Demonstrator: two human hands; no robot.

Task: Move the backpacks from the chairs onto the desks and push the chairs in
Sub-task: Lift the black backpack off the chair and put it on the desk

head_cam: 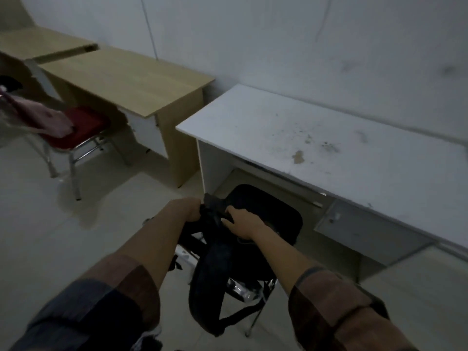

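Observation:
A black backpack [255, 219] rests on a chair with chrome legs [243, 291] in front of the white desk [316, 138]. My left hand [186, 209] is closed on the top of the backpack, and my right hand [241, 222] grips it just beside, on its upper edge. Its padded straps [210, 282] hang down toward me over the chair's edge. The chair seat is hidden under the bag. At the far left a pink backpack [44, 117] lies on a red-cushioned chair [81, 130] by the wooden desk [126, 77].
A second wooden desk [38, 44] stands behind the first along the white wall. The white desk has a drawer unit [364, 229] on its right side and stains on its top. Pale tiled floor [50, 236] lies between the two chairs.

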